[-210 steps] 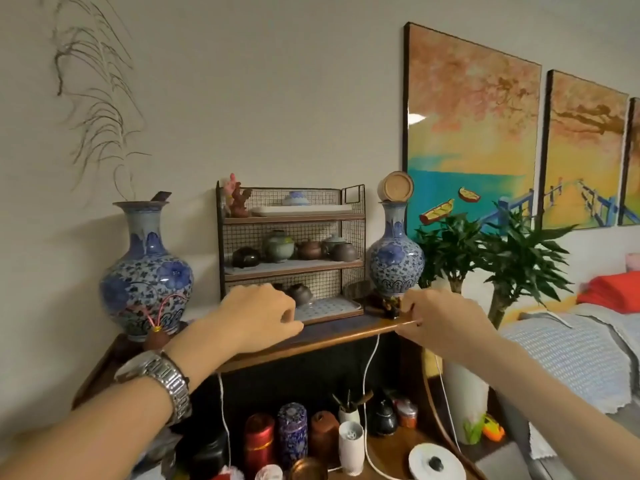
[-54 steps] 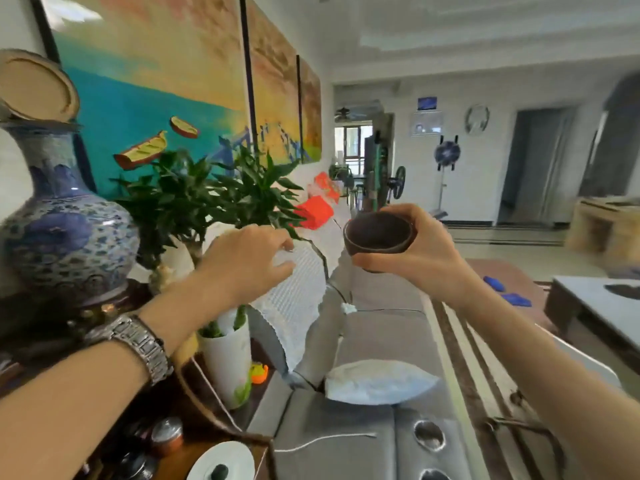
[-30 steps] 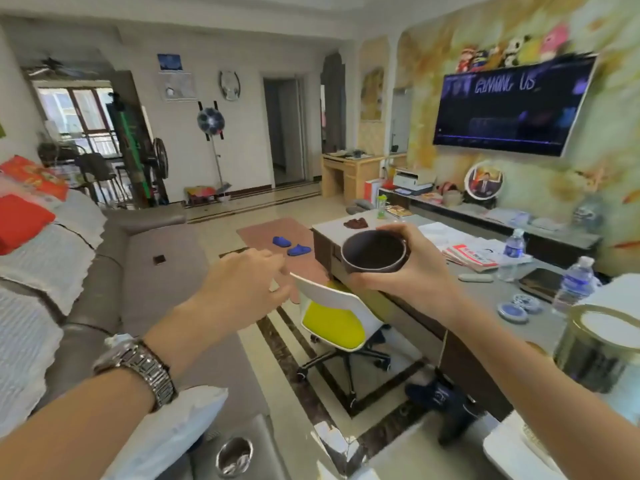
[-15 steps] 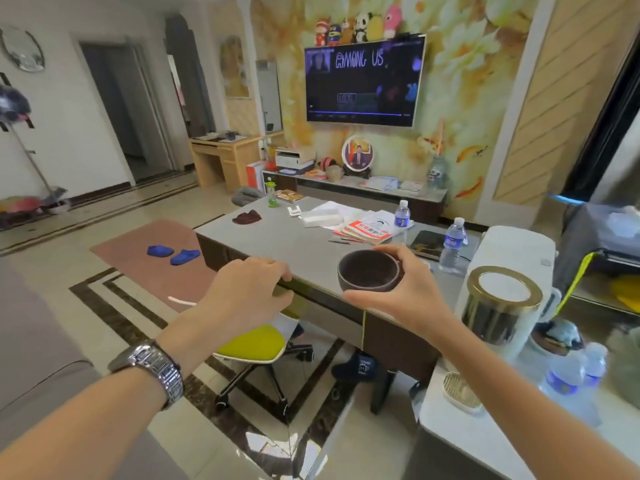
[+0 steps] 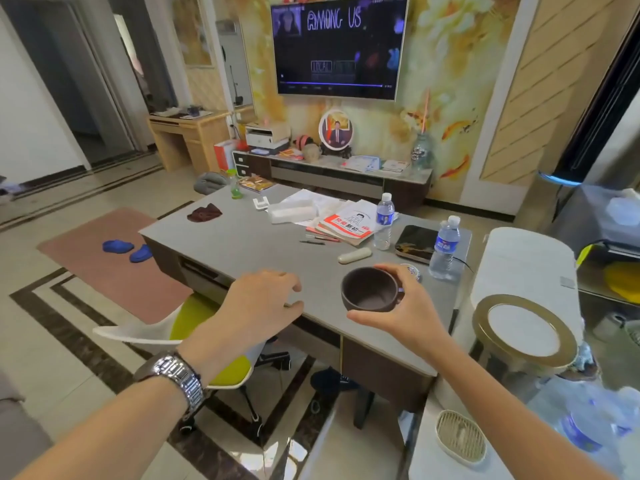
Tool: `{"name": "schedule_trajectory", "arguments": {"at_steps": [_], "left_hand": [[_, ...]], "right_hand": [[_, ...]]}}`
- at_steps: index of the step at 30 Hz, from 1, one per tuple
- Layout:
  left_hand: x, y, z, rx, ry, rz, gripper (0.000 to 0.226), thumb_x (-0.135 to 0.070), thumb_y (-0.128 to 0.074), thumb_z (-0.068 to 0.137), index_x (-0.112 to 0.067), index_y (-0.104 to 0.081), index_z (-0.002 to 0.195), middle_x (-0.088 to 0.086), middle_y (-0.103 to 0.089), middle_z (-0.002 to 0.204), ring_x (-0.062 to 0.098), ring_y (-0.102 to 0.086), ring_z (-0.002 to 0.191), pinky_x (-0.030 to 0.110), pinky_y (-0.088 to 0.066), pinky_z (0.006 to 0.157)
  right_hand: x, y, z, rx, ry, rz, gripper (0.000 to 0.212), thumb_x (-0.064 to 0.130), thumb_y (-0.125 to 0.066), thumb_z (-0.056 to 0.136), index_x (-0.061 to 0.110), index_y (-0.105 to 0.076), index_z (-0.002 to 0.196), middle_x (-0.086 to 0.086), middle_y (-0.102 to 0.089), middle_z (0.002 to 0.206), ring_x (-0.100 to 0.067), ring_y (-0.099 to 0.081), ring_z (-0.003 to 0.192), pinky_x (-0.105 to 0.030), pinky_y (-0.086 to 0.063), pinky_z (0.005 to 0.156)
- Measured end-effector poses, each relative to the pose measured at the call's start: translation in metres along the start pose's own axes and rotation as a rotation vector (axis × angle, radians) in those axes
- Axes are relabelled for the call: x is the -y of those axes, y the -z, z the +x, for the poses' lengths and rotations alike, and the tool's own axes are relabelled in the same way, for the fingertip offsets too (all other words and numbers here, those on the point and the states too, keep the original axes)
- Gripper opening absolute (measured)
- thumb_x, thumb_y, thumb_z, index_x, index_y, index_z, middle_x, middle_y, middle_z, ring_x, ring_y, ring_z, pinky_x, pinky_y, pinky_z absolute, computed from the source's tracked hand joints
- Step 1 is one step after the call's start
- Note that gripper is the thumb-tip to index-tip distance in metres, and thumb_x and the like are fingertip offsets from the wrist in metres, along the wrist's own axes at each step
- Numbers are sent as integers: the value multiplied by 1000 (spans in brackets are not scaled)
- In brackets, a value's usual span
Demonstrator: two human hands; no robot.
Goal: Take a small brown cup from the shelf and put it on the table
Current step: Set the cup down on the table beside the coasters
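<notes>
My right hand [image 5: 407, 311] grips a small dark brown cup [image 5: 370, 289], thumb under its near side and fingers round the far rim. The cup is upright and empty, held just above the near right part of the grey table [image 5: 256, 244]. My left hand [image 5: 263, 303], with a metal watch on the wrist, hovers over the table's near edge to the left of the cup, fingers loosely curled and holding nothing. The shelf is out of view.
On the table lie two water bottles [image 5: 383, 221], a black box [image 5: 415, 242], books and papers [image 5: 346, 221], a white case [image 5: 354, 255] and a dark cloth [image 5: 204, 213]. A yellow-green chair [image 5: 207, 327] stands under the near edge. A gold-rimmed canister [image 5: 524, 332] sits at the right.
I have turned from the shelf and sofa to face the table. The cup in my right hand has come lower and now hangs over the table's near right part.
</notes>
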State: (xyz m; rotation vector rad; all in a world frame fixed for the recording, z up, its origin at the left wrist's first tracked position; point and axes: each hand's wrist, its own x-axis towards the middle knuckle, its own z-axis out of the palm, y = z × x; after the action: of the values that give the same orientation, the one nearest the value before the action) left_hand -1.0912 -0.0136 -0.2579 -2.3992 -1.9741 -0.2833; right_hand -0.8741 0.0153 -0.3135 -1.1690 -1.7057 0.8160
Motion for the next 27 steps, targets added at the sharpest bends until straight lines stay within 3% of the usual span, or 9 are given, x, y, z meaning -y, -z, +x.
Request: {"name": "schedule_trajectory", "arguments": {"at_steps": [4, 17, 23, 27], "left_hand": [[8, -21, 41, 34, -8, 8, 29, -35, -51, 91, -22, -56, 117, -4, -64, 119, 18, -59, 105, 31, -45, 89], [64, -132, 182, 183, -229, 54, 29, -32, -46, 93, -19, -52, 118, 0, -63, 118, 18, -55, 109, 31, -42, 93], [95, -182, 238, 235, -299, 41, 29, -31, -45, 93, -18, -53, 118, 1, -62, 119, 19, -54, 111, 32, -41, 93], [98, -220, 256, 294, -313, 1, 32, -31, -45, 92, -18, -52, 120, 1, -62, 121, 20, -53, 113, 33, -39, 93]], "right_hand": [[-31, -6, 32, 12, -46, -18, 77, 40, -88, 53, 29, -50, 119, 18, -57, 112, 3, -53, 105, -22, -50, 86], [-131, -59, 125, -100, -252, -77, 75, 27, -88, 57, 27, -48, 120, 27, -50, 108, 15, -48, 103, -10, -42, 82], [-180, -93, 163, -174, -324, -168, 76, 24, -88, 55, 21, -49, 119, 3, -51, 116, -5, -48, 103, -5, -35, 83], [-217, -104, 177, -187, -396, -219, 78, 18, -87, 53, 15, -49, 120, -3, -48, 117, -5, -42, 100, 4, -30, 83]]}}
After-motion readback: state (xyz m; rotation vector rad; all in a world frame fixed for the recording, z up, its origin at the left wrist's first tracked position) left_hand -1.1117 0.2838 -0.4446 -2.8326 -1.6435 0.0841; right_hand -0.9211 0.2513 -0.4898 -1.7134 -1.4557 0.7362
